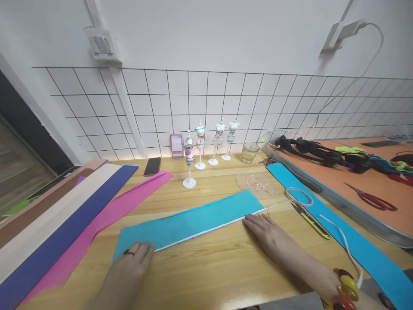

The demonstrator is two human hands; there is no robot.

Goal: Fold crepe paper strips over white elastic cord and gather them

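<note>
A turquoise strip of crepe paper or thin cloth [190, 219] lies slantwise on the wooden table. A narrow white cord or band [206, 231] runs along its near edge. My left hand [132, 262], with a dark ring, rests on the strip's near left corner, fingers slightly bent and pressing down. At the right end, my right hand [267, 234] lies flat with fingers stretched along the white edge. Neither hand visibly grips anything, though the left fingertips are partly hidden. A thin white end of the cord sticks out past the strip's right corner.
Small mannequin stands [189, 159] stand at the back, near a phone [152, 166] and a glass [250, 153]. Pink [106, 215] and purple [80, 219] strips lie left. At right are a blue strip [342, 224], a yellow cutter [311, 221], a cord coil [299, 196] and red-handled scissors [371, 199].
</note>
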